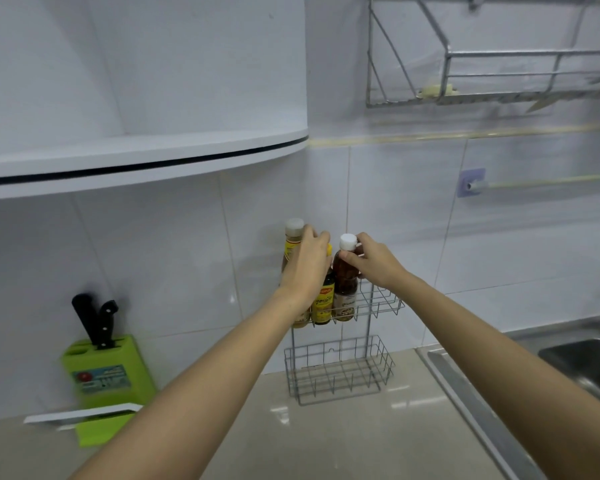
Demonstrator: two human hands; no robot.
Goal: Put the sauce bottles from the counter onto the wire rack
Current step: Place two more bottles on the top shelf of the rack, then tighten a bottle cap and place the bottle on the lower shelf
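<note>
A two-tier wire rack [378, 306] stands on the counter against the tiled wall. Three sauce bottles stand upright side by side in its upper basket. The left one [292, 242] has a pale cap and light brown sauce. The middle one [323, 301] is dark with a yellow cap and yellow label. The right one [345, 285] holds reddish-brown sauce under a white cap. My left hand [305, 268] is wrapped around the top of the middle bottle, covering part of the left one. My right hand [371, 259] grips the neck of the right bottle.
The rack's lower basket [340, 372] holds nothing. A green knife block [108, 372] with black-handled knives stands at the left, a white strip lying in front of it. A steel sink [582, 362] is at the right. A curved white shelf [146, 157] and a wall-mounted dish rack [492, 74] hang above.
</note>
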